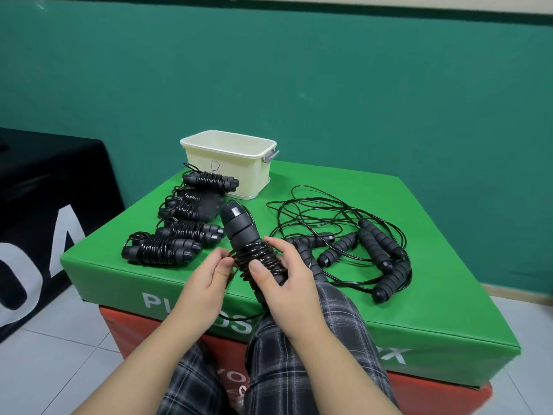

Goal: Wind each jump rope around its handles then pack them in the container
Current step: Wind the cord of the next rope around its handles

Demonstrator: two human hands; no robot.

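One cream container (229, 163) stands on one green pad (389, 235), which lies on one red block (125, 327). Four wound jump-rope bundles (161, 250) lie in a row left of centre, though the middle ones overlap and blur. A fifth rope (248, 244) is being wound by two hands. Roughly six loose handles (392, 277) lie in one tangle of cord, suggesting three unwound ropes.
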